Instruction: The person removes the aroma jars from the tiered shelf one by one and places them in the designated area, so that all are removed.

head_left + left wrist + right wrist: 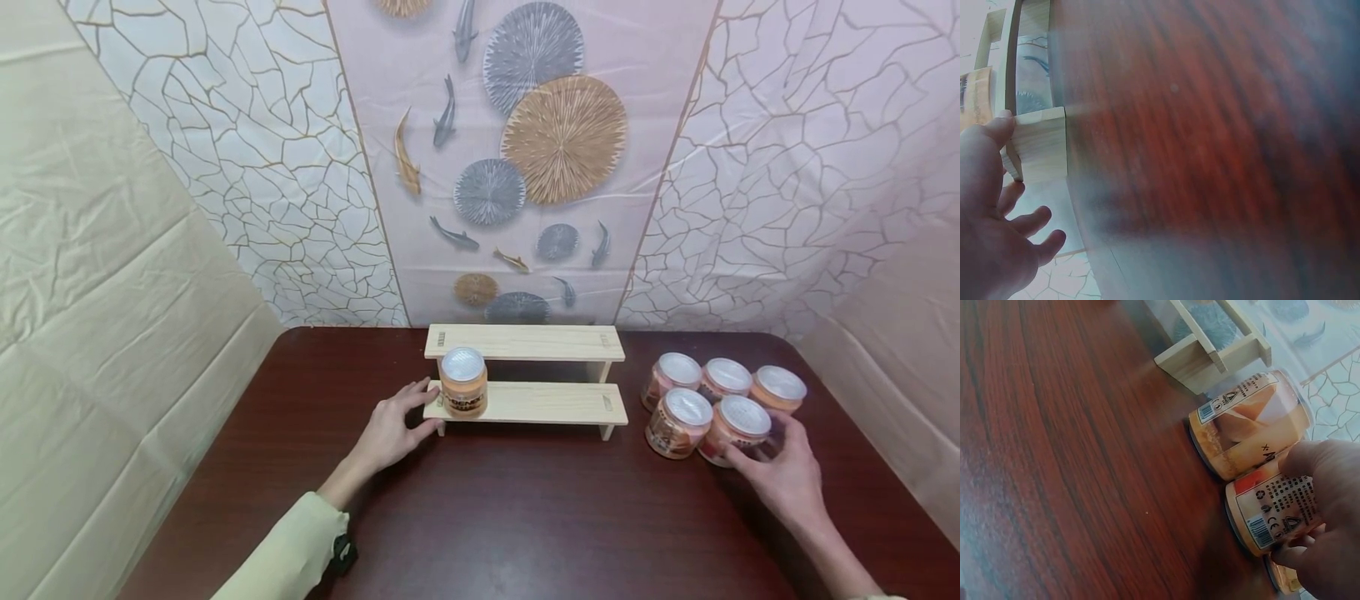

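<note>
In the head view a two-step wooden shelf (536, 403) stands against the back wall, with one lidded orange jar (464, 385) upright at the left of its lower step. My left hand (390, 429) pinches the left end of that step, beside this jar. The left wrist view shows thumb and fingers at the wooden end (1040, 140). My right hand (787, 471) holds the front right jar (738, 425) of a group, thumb on one side and fingers on the other. In the right wrist view this jar (1272, 503) stands on the table against a neighbouring jar (1247, 422).
Several more lidded jars (678, 423) stand close together to the right of the shelf, around the held one. The dark wood table (540, 517) reaches to a patterned cloth wall (480, 275) at the back. Beige cloth (112, 350) hangs on the left side.
</note>
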{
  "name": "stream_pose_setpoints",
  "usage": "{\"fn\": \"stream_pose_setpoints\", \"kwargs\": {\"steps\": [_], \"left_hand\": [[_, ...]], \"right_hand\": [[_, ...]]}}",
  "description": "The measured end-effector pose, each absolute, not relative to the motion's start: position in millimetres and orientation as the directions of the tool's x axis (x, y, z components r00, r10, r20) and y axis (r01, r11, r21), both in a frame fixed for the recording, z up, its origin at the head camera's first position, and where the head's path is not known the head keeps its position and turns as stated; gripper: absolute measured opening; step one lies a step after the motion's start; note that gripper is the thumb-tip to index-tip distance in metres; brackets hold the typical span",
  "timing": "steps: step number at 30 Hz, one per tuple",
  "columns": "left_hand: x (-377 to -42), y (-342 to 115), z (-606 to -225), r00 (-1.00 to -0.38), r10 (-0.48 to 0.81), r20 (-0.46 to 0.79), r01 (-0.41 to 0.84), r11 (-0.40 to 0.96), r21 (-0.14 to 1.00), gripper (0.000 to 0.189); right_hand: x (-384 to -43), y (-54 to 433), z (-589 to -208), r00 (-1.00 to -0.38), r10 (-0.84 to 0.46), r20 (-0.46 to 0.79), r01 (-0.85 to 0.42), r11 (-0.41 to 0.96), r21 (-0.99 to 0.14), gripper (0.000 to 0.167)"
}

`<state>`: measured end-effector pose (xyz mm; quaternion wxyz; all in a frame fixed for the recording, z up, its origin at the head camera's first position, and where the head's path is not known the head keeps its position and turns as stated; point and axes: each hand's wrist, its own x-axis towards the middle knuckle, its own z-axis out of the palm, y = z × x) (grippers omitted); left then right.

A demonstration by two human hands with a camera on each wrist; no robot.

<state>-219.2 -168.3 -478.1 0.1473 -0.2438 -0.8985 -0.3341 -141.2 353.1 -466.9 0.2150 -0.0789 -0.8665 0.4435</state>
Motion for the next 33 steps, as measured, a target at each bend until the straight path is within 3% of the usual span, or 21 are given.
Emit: {"fn": "stream_pose_setpoints", "kwargs": {"steps": [3, 6, 10, 15, 23, 33], "left_hand": [[-219, -168, -478, -0.835, 0.343, 0.430, 0.541, 0.657, 0.525, 0.049], [-220, -168, -477, -0.831, 0.345, 0.436, 0.546, 0.655, 0.522, 0.048], [-220, -168, -477, -0.831, 0.343, 0.439, 0.546, 0.657, 0.520, 0.048], [-220, -169, -478, -0.831, 0.342, 0.439, 0.545, 0.662, 0.514, 0.047], [-219, -169, -478, -0.833, 0.338, 0.439, 0.542, 0.660, 0.520, 0.048], [-218, -168, -476, -0.839, 0.341, 0.423, 0.534, 0.663, 0.524, 0.049]], "right_hand": [[-140, 351, -462, -0.864, 0.369, 0.343, -0.039, 0.629, -0.776, 0.081], [-138, 344, -453, -0.773, 0.413, 0.481, -0.091, 0.679, -0.729, 0.077], [-140, 330, -434, -0.642, 0.383, 0.664, -0.267, 0.700, -0.662, 0.071], [-147, 303, -415, -0.580, 0.267, 0.770, -0.459, 0.673, -0.579, 0.064], [-163, 246, -407, -0.622, 0.031, 0.782, -0.649, 0.539, -0.537, 0.060], [-180, 182, -410, -0.723, -0.165, 0.671, -0.674, 0.383, -0.632, 0.057]]}}
